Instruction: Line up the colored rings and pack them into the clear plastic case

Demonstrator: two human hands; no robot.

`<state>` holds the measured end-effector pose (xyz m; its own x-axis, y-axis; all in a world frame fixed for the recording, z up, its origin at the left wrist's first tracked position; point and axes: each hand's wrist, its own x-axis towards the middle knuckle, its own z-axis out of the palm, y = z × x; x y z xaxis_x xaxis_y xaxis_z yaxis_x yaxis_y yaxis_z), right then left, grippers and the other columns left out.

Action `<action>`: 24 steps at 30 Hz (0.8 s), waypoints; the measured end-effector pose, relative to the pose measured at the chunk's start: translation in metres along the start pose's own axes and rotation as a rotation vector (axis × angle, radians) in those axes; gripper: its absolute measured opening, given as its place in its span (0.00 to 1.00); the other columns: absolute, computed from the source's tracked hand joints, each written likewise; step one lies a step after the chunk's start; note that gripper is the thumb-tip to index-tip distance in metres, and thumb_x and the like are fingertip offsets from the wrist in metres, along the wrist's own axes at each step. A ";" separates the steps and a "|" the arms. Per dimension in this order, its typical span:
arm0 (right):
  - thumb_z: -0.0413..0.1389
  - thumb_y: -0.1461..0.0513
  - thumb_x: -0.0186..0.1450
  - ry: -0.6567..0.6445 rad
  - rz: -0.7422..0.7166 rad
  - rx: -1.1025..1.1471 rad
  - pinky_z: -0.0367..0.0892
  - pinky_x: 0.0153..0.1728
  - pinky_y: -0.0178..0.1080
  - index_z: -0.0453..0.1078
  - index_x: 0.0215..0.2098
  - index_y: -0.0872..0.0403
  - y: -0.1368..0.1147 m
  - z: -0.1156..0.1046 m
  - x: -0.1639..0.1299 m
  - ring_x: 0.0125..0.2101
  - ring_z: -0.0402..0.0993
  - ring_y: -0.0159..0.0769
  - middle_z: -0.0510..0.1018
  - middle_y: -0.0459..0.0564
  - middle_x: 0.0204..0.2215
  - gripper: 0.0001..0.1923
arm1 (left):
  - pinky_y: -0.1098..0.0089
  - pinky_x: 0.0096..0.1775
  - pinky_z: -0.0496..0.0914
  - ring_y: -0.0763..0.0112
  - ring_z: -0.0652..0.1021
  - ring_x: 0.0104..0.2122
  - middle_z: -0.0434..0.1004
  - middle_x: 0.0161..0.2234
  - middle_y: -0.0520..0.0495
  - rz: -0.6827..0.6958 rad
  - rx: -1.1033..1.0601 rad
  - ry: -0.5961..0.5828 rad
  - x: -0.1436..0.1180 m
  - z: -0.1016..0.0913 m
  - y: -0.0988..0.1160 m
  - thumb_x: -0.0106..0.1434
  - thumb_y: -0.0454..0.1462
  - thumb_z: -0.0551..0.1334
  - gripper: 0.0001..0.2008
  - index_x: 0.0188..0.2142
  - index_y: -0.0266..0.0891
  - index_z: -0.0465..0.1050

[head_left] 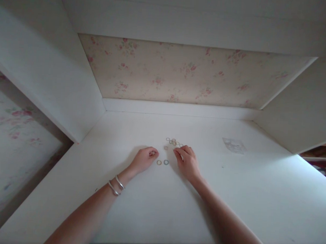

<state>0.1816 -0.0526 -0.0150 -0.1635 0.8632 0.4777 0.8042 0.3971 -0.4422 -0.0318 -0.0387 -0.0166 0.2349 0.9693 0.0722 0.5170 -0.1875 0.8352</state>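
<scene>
My left hand [145, 159] rests on the white desk with its fingers curled and thumb pressed to them; whatever is in that pinch, if anything, is too small to make out. Just right of its fingertips lie a yellowish ring [159, 165] and a blue-grey ring [164, 162], side by side. My right hand [187, 162] is also pinched closed, beside a small pale ring [165, 148]; its fingertips hide what they may hold. Beyond it lies a loose cluster of several thin rings [174, 141], partly covered by the right hand's fingers.
A clear, crinkled plastic bag [234, 146] lies on the white desk [148, 211] to the right. White panels [54, 77] enclose the desk at left and right, with floral wallpaper [165, 71] at the back. A small dark speck [96, 189] sits beside my left forearm.
</scene>
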 end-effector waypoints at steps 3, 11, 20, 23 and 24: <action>0.46 0.60 0.67 -0.039 -0.058 0.070 0.61 0.37 0.36 0.73 0.36 0.52 -0.003 0.000 -0.019 0.33 0.66 0.34 0.71 0.50 0.30 0.13 | 0.71 0.36 0.68 0.69 0.76 0.32 0.78 0.32 0.49 0.001 0.005 -0.010 0.000 0.000 0.000 0.60 0.43 0.56 0.12 0.35 0.38 0.74; 0.47 0.62 0.66 -0.124 -0.141 0.084 0.62 0.34 0.34 0.73 0.34 0.52 -0.009 -0.001 -0.020 0.31 0.67 0.32 0.71 0.49 0.29 0.12 | 0.72 0.34 0.67 0.70 0.76 0.31 0.78 0.31 0.49 -0.001 -0.001 -0.005 -0.003 -0.001 0.000 0.60 0.43 0.56 0.13 0.34 0.38 0.74; 0.47 0.63 0.67 -0.240 -0.222 0.073 0.62 0.35 0.34 0.73 0.38 0.51 -0.011 -0.003 -0.021 0.32 0.68 0.32 0.72 0.49 0.31 0.12 | 0.73 0.32 0.66 0.71 0.75 0.29 0.77 0.29 0.49 0.004 0.010 -0.025 -0.004 0.000 0.000 0.60 0.44 0.56 0.14 0.35 0.37 0.74; 0.47 0.63 0.67 -0.248 -0.219 0.052 0.62 0.35 0.34 0.74 0.38 0.51 -0.013 -0.002 -0.021 0.32 0.68 0.32 0.72 0.49 0.30 0.12 | 0.72 0.33 0.66 0.70 0.75 0.29 0.77 0.30 0.49 0.010 0.014 -0.034 -0.005 -0.001 0.000 0.60 0.44 0.56 0.14 0.35 0.37 0.74; 0.47 0.62 0.66 -0.249 -0.216 0.050 0.62 0.35 0.34 0.74 0.37 0.51 -0.014 -0.002 -0.021 0.32 0.68 0.32 0.72 0.49 0.30 0.12 | 0.72 0.34 0.67 0.70 0.75 0.30 0.77 0.31 0.48 0.012 0.014 -0.034 -0.005 -0.001 0.000 0.60 0.44 0.56 0.14 0.35 0.37 0.74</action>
<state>0.1751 -0.0766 -0.0174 -0.4672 0.8044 0.3670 0.7074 0.5891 -0.3907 -0.0335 -0.0432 -0.0165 0.2691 0.9611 0.0630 0.5258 -0.2014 0.8264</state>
